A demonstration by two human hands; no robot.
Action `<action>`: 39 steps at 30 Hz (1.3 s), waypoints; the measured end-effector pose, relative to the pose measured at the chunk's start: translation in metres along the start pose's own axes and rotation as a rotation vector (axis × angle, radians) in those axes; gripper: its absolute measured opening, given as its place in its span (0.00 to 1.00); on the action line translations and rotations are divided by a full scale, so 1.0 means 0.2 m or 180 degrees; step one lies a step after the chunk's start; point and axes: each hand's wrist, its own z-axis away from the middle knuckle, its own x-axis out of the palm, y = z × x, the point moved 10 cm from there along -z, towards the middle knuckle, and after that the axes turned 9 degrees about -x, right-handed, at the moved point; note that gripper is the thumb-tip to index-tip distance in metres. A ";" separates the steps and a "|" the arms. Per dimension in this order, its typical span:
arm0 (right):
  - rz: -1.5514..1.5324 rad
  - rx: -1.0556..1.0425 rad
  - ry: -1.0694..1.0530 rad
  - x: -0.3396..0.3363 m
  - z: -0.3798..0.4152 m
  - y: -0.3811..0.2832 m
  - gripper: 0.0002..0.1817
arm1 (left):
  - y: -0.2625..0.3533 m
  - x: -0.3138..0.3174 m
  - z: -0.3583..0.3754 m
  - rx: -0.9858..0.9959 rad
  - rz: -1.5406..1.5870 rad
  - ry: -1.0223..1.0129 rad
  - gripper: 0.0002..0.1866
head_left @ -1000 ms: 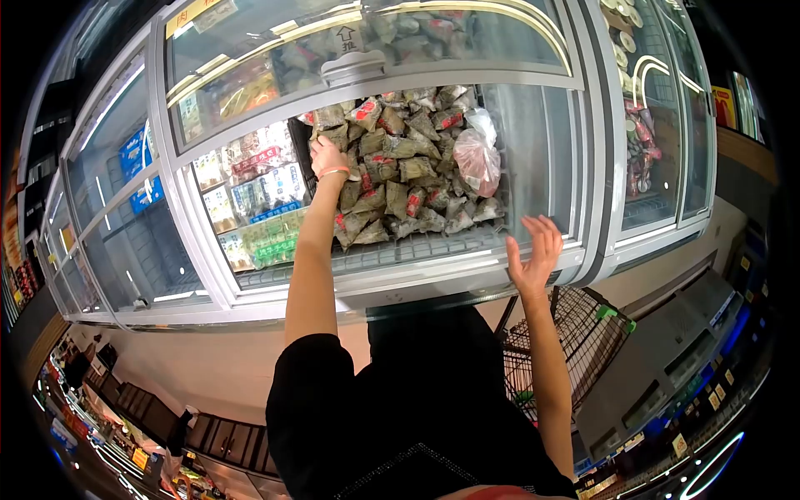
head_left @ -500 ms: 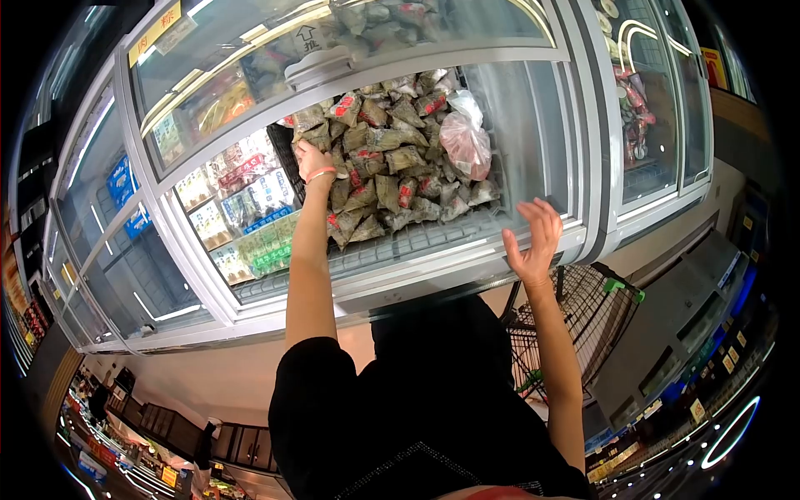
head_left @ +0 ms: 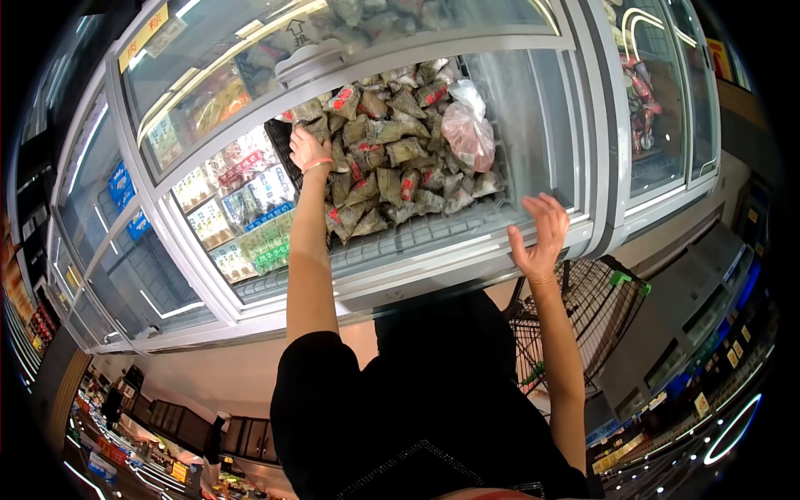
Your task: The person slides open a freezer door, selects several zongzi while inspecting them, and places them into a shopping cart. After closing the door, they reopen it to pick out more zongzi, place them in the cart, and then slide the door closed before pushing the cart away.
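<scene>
the person is wearing a black top (head_left: 400, 392) with short, loose sleeves (head_left: 310, 371), the left one ending just above the elbow. across the cloth a thin line of pale, glinting dots (head_left: 425, 442) is climbing to a blunt peak and sloping down again on either side, while a narrow reddish strip (head_left: 502, 494) is showing at the bottom edge of the view. a slim coral-red band (head_left: 317, 163) is circling the wrist of the left hand (head_left: 308, 148), and black legwear (head_left: 446, 333), too dark to show its cut, is covering the legs.
</scene>
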 end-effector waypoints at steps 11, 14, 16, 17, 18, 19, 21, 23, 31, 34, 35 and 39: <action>0.0011 0.0034 -0.0018 0.01 0.00 0.01 0.23 | 0.07 -0.19 0.01 -0.0377 0.0306 0.0477 0.35; 0.0016 0.0051 -0.0024 0.01 0.00 0.01 0.23 | 0.13 -0.28 0.02 -0.0450 0.0069 0.0908 0.30; 0.0031 0.0054 -0.0031 0.01 0.00 0.01 0.23 | 0.13 -0.25 -0.02 -0.0577 0.0206 0.0682 0.27; 0.0040 0.0052 -0.0036 0.01 0.00 0.01 0.23 | 0.12 -0.24 -0.03 -0.0640 0.0269 0.0573 0.26; 0.0046 0.0050 -0.0041 0.01 0.00 0.01 0.23 | 0.11 -0.22 -0.05 -0.0706 0.0265 0.0424 0.27; 0.0039 0.0044 -0.0036 0.01 -0.01 0.01 0.23 | 0.10 -0.19 -0.07 -0.0772 0.0258 0.0274 0.28; 0.0028 0.0042 -0.0035 0.01 0.00 0.01 0.22 | 0.09 -0.17 -0.08 -0.0890 0.0260 0.0161 0.30; 0.0033 0.0056 -0.0041 0.01 0.00 0.01 0.22 | 0.10 -0.19 -0.07 -0.0999 0.0293 0.0242 0.29; 0.0028 0.0063 -0.0048 0.02 0.00 0.02 0.23 | 0.08 -0.24 -0.05 -0.1680 0.0239 0.0515 0.28; 0.0033 0.0059 -0.0020 0.01 0.01 0.02 0.23 | 0.07 -0.24 -0.04 -0.1681 0.0296 0.0380 0.30; 0.0036 0.0055 -0.0019 0.01 0.01 0.02 0.22 | 0.07 -0.24 -0.03 -0.1682 0.0342 0.0321 0.30; 0.0043 0.0037 0.0010 0.00 0.01 0.01 0.22 | 0.01 -0.25 0.02 -0.1523 0.1015 0.0330 0.35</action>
